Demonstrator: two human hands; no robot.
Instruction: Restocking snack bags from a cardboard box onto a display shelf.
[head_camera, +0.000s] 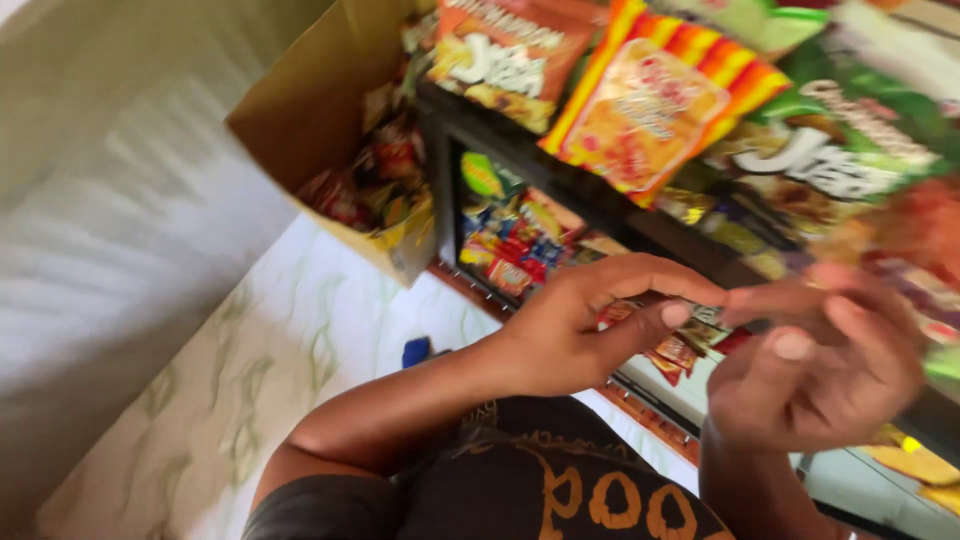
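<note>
Head view, tilted and motion-blurred. Largest item: a dark shelf rack (560, 180) running from upper centre toward the right, hung and stacked with snack packets. On its top edge lie an orange snack bag (505, 55), an orange-and-yellow striped packet (650, 110) and a green snack bag (850, 150); the lower compartment holds a jumble of small sweets packets (515, 245). Left of the rack stands an open cardboard box (320, 110), more small packets inside, resting on pale patterned floor tiles (300, 330). A small blue object (416, 351) lies on the floor near the rack's foot; kind not resolvable.

Hands: left hand (570, 330) is near centre, fingers curled, index and thumb narrowed toward a pinch. Right hand (820, 370) is just to its right, blurred, fingers loosely curled; fingertips of the two hands meet or nearly meet. Whether either grips anything, I cannot tell.

Key relation: a strip of small red sachets (675, 350) hangs directly behind and below the left thumb, just beyond the fingertips, long axis roughly vertical off the rack. Left hand is the nearer; touching or just apart is not clear.
</note>
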